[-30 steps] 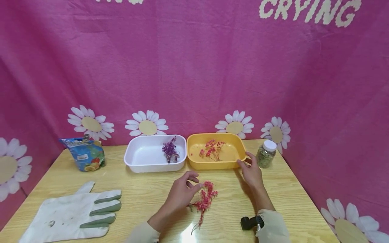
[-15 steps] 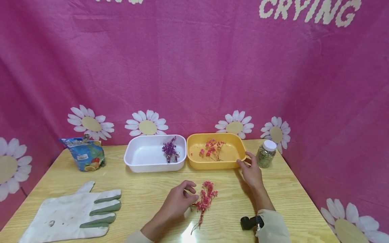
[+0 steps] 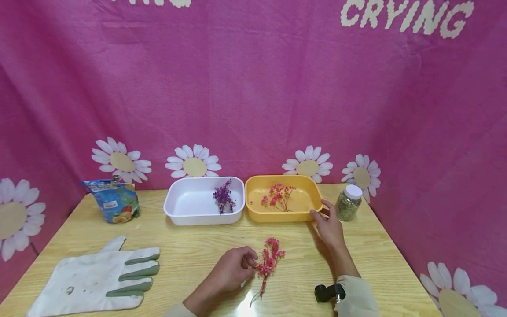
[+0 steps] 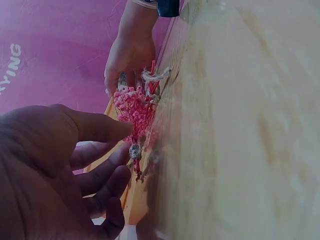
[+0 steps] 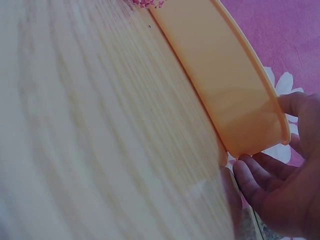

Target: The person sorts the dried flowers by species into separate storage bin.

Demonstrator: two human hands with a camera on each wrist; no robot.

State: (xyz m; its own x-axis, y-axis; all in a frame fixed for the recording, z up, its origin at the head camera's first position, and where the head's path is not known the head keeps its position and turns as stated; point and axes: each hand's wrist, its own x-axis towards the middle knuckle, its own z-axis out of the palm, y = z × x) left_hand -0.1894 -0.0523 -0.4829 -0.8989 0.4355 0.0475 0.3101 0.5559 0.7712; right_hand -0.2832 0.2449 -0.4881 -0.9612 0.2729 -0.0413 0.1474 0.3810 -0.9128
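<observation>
Pink dried flowers (image 3: 269, 262) lie on the table, stems toward the near edge. At their left side, my left hand (image 3: 231, 269) has thumb and index finger on a sprig; the left wrist view shows the fingertips around its stem beside a twine knot (image 4: 135, 151). My right hand (image 3: 329, 226) grips the near right corner of the yellow tray (image 3: 283, 216), thumb and fingers on its rim and side (image 5: 235, 95). Inside that tray lie more pink flowers (image 3: 280, 193). Purple flowers (image 3: 223, 197) rest in the white tray (image 3: 203, 219) to its left.
A jar with a white lid (image 3: 348, 203) stands right of the yellow tray. On the left are a blue pouch (image 3: 115, 202) and a white and green glove (image 3: 93, 279). Behind the table hangs a pink cloth with daisies.
My left hand has moved down and toward me beside the pink flowers, and its thumb and index finger have closed in. My right hand stays on the tray corner. The head view has shifted slightly.
</observation>
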